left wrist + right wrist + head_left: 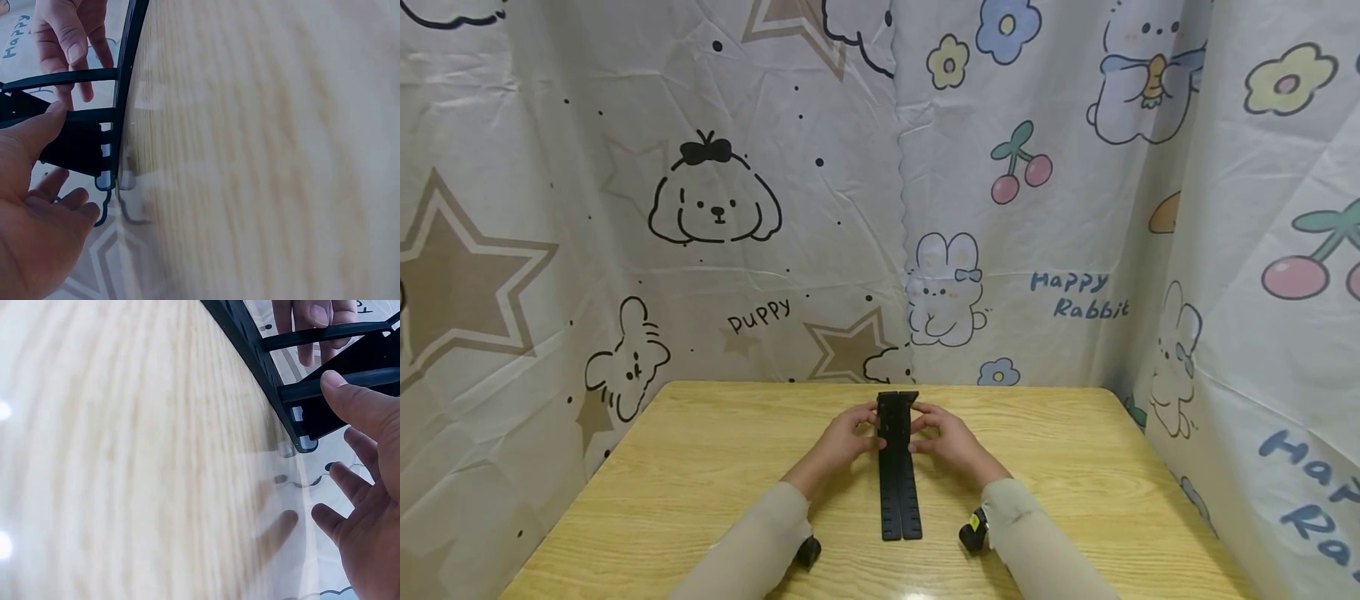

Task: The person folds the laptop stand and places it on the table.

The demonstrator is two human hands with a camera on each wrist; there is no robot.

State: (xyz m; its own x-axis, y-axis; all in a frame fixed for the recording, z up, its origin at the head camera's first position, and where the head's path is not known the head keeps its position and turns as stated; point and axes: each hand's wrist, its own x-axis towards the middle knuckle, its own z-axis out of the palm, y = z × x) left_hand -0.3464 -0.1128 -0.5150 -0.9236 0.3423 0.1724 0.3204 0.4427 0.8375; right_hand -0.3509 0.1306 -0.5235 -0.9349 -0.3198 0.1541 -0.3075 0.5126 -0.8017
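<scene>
A black folding stand [893,467] with two notched base bars stands on the wooden table, centred between both hands. Its bars lie side by side on the tabletop, and slanted struts [350,384] rise from them to a dark panel [75,147]. From the left, my left hand [846,437] pinches the raised part, its thumb [47,122] on a strut. My right hand [951,442] holds the opposite side, with the thumb [350,394] against a strut and other fingers spread apart. Part of each index finger is hidden behind the stand.
The wooden table [1075,492] has light yellow grain. Behind and beside it hangs a white curtain [850,208] printed with puppies, rabbits, stars and cherries. Black wrist devices [973,533] sit by both sleeves.
</scene>
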